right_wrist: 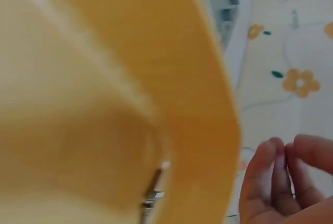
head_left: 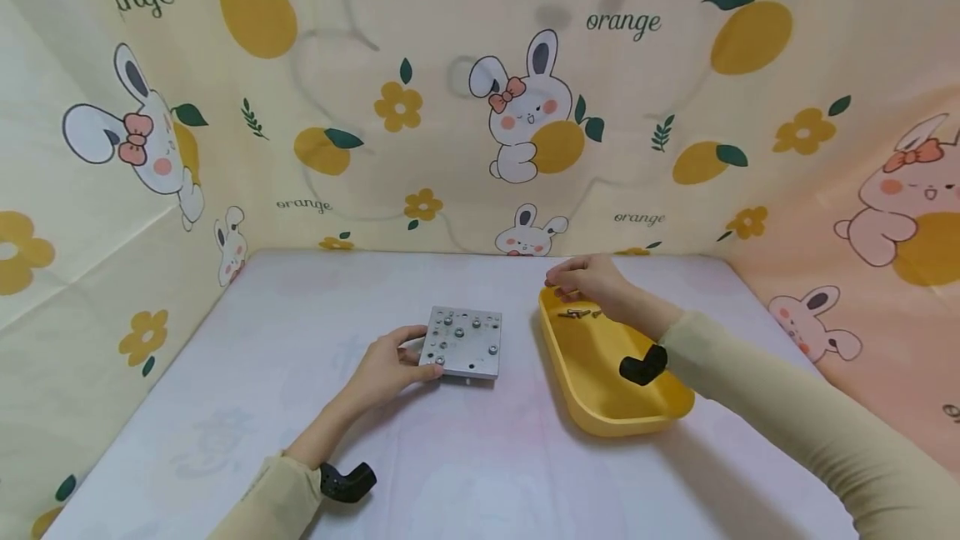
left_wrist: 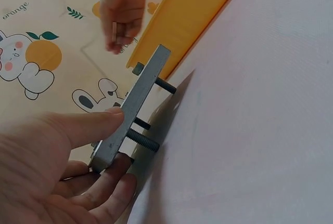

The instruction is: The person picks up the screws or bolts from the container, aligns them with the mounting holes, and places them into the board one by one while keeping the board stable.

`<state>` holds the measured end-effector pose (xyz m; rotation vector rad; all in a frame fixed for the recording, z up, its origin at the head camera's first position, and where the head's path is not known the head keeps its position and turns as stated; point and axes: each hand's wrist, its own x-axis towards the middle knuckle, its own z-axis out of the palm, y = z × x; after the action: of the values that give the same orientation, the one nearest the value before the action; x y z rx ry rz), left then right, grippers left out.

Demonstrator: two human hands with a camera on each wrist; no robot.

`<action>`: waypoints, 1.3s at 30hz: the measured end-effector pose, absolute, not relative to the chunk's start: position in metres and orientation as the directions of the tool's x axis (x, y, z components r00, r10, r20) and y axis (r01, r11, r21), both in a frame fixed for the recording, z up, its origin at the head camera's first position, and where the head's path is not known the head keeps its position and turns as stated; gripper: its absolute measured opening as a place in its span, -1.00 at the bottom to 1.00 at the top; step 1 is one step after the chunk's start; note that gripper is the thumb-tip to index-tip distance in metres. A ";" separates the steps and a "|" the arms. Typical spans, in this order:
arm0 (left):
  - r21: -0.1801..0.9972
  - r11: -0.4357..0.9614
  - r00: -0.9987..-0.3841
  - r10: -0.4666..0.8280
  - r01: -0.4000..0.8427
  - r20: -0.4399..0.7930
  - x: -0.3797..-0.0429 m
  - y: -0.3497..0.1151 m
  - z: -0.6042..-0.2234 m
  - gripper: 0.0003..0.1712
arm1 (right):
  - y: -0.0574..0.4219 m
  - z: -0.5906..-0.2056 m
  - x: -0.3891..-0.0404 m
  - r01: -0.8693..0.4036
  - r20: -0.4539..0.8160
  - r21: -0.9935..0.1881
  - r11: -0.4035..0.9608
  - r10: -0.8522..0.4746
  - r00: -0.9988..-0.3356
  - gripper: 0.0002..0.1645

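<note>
My left hand (head_left: 386, 367) grips a square metal plate (head_left: 478, 352) by its left edge, thumb on one side and fingers on the other. Several bolts sit in holes on the plate's face, and in the left wrist view threaded shanks (left_wrist: 143, 141) stick out underneath. The plate is tilted, held just off the table. Over the far left corner of a yellow tray (head_left: 564, 382) is my right hand (head_left: 592, 283), its fingers curled with the tips together. A small slim thing, apparently a screw (left_wrist: 114, 30), shows blurred at those fingers in the left wrist view.
Several loose screws (head_left: 574, 313) lie at the tray's far end. A white cloth covers the table (head_left: 300, 307), and a printed curtain (head_left: 442, 148) rises behind it and on both sides. Each wrist carries a black camera mount (head_left: 348, 483).
</note>
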<state>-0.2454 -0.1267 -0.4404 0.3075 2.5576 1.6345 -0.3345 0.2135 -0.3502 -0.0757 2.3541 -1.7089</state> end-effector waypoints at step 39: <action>0.906 0.403 -0.979 0.200 0.129 0.050 -0.242 -0.127 -0.443 -0.16 | 0.249 -0.386 -0.331 0.225 -0.245 -0.904 0.364 -0.010 -0.969 -0.64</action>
<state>-0.2421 -0.1271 -0.4432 0.3023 2.5752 1.6542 -0.3313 0.2491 -0.3861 0.1933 2.4141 -1.6514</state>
